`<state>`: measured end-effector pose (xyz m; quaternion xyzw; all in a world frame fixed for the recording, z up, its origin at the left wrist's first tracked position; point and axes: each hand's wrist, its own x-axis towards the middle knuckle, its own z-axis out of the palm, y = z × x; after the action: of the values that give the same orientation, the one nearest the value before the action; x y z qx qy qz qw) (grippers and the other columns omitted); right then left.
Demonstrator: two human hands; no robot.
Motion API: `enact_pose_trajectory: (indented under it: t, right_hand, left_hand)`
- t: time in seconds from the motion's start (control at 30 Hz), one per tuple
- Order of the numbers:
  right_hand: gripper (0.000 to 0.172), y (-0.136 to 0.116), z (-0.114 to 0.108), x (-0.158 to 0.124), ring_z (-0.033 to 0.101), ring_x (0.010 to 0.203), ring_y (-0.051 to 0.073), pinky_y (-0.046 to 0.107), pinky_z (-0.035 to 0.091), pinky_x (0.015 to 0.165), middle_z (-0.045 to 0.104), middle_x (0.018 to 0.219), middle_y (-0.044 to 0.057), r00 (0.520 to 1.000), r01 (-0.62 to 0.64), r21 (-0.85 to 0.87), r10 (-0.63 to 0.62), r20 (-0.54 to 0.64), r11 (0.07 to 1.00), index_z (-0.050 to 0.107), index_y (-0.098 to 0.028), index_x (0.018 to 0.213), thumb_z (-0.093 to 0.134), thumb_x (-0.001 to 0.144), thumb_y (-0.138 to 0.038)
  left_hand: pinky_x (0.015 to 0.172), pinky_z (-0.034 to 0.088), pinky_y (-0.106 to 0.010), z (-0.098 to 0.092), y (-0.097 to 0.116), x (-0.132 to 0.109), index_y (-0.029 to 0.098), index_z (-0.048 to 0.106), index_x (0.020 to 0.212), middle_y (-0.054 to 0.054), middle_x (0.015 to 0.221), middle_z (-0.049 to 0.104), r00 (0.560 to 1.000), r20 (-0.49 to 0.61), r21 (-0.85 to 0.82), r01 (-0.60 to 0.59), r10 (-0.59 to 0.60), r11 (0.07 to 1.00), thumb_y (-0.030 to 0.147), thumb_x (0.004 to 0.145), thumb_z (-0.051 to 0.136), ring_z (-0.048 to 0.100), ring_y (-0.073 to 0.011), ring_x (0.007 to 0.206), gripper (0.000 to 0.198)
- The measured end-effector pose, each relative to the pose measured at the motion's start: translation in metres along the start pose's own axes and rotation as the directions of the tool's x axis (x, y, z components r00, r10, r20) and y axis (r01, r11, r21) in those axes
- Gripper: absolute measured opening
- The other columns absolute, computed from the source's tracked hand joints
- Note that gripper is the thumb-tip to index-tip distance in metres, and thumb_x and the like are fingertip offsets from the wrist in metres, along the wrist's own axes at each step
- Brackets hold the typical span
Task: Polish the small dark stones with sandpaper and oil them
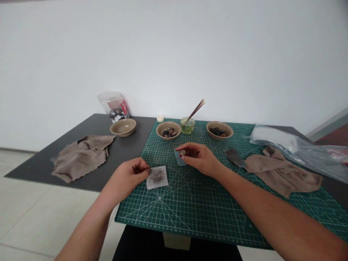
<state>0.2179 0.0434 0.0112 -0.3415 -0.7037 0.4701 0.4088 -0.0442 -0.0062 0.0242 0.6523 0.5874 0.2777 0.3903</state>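
My left hand [132, 175] pinches the left edge of a pale square sheet with a dark smudged middle, perhaps sandpaper [157, 177], low over the green cutting mat [206, 206]. Between the thumb and fingers of my right hand [197, 156] is a small brownish stone [182, 153]. Partly under that hand lies a blue-grey square piece [179, 159]. Behind the hands, one tan bowl [160, 135] holds several mixed stones and another bowl [230, 133] holds mostly dark stones. A dark grey piece [234, 157] rests right of my right hand.
A glass jar [187, 127] with thin sticks stands between the bowls. At the left are a third bowl [123, 127], a clear plastic tub [114, 105] and a brown cloth [84, 156]. Another cloth [285, 172] and plastic bags [293, 143] lie right. A white wall backs the table.
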Motion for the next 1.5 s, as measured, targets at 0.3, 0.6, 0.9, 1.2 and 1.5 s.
enact_pose_trajectory:
  t: [0.3, 0.6, 0.9, 1.2, 1.5]
  right_hand:
    - [0.038, -0.014, 0.013, -0.009, 0.053, 0.063, 0.009, 0.022, 0.043, 0.058, 0.066, 0.086, 0.001, 0.995, 0.092, -0.147, -0.085, 0.058, 0.985, 0.064, -0.02, 0.118, 0.063, 0.079, -0.018]
    - [0.028, -0.018, 0.026, -0.017, 0.058, 0.066, 0.011, 0.021, 0.047, 0.06, 0.067, 0.084, -0.001, 0.968, 0.25, -0.176, -0.245, 0.051, 0.952, 0.059, -0.022, 0.106, 0.069, 0.079, -0.026]
    - [0.024, -0.02, 0.021, -0.015, 0.059, 0.065, 0.01, 0.022, 0.05, 0.063, 0.071, 0.091, 0.003, 0.939, 0.343, -0.2, -0.337, 0.065, 0.918, 0.068, -0.021, 0.105, 0.07, 0.084, -0.034]
    - [0.029, -0.021, 0.023, -0.016, 0.061, 0.063, 0.01, 0.023, 0.051, 0.063, 0.073, 0.087, 0.002, 0.948, 0.317, -0.176, -0.317, 0.032, 0.932, 0.072, -0.022, 0.105, 0.076, 0.08, -0.038]
    - [0.027, -0.022, 0.024, -0.015, 0.07, 0.079, 0.014, 0.024, 0.055, 0.068, 0.077, 0.096, 0.002, 0.983, 0.185, 0.091, -0.182, -0.036, 0.979, 0.075, -0.024, 0.107, 0.075, 0.081, -0.032]
  left_hand:
    - [0.071, 0.048, -0.033, 0.004, 0.012, -0.003, 0.021, 0.065, 0.081, -0.003, 0.087, 0.065, 0.967, -0.095, 0.416, -0.176, 0.236, 0.892, 0.033, 0.078, 0.057, 0.062, -0.0198, 0.077, 0.014]
    - [0.073, 0.055, -0.028, 0.025, 0.033, -0.012, 0.024, 0.063, 0.113, -0.001, 0.092, 0.07, 0.942, -0.107, 0.003, -0.319, 0.317, 0.948, 0.033, 0.081, 0.068, 0.067, -0.0166, 0.083, 0.033]
    - [0.075, 0.056, -0.03, 0.026, 0.03, -0.014, 0.025, 0.069, 0.099, -0.002, 0.096, 0.073, 0.921, -0.192, -0.02, -0.349, 0.339, 0.937, 0.028, 0.078, 0.072, 0.069, -0.0181, 0.086, 0.021]
    - [0.065, 0.055, -0.028, 0.027, 0.034, -0.012, 0.022, 0.067, 0.083, -0.001, 0.081, 0.071, 0.923, -0.204, 0.012, -0.331, 0.326, 0.944, 0.032, 0.078, 0.07, 0.067, -0.0173, 0.076, 0.011]
    - [0.065, 0.055, -0.028, 0.02, 0.022, -0.008, 0.023, 0.066, 0.095, -0.002, 0.085, 0.07, 0.945, -0.173, 0.034, -0.277, 0.279, 0.96, 0.037, 0.08, 0.068, 0.067, -0.0173, 0.075, 0.021]
